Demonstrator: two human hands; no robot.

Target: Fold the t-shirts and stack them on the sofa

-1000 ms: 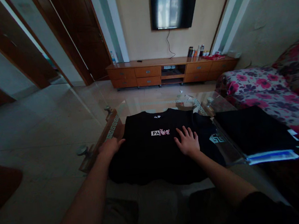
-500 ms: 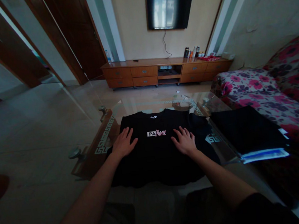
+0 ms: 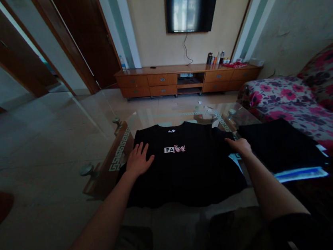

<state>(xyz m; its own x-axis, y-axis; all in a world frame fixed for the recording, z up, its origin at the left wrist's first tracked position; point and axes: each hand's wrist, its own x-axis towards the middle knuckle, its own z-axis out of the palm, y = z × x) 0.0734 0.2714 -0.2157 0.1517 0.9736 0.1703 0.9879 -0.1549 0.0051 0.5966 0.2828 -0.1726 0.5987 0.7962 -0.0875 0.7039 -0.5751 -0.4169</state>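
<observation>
A black T-shirt (image 3: pixel 181 175) lies spread on a glass table (image 3: pixel 150 116), its neckline at the far side and a white and pink print across the chest. My left hand (image 3: pixel 138 159) rests flat on the shirt's left side with the fingers spread. Over at the right edge, my right hand (image 3: pixel 240 146) is closed on the end of the shirt's right sleeve, thumb and fingers pinched together. The shirt's lower hem hangs over the table's near edge.
To the right of the shirt lies a folded black stack (image 3: pixel 279 144) with a blue and white packet (image 3: pixel 301 174) at its near edge. A flowered sofa (image 3: pixel 285 91) stands beyond it. A low wooden cabinet (image 3: pixel 162 84) lines the far wall under a television (image 3: pixel 192 9).
My right hand has moved right, from lying open on the shirt's chest to gripping the right sleeve. My left hand stays in place.
</observation>
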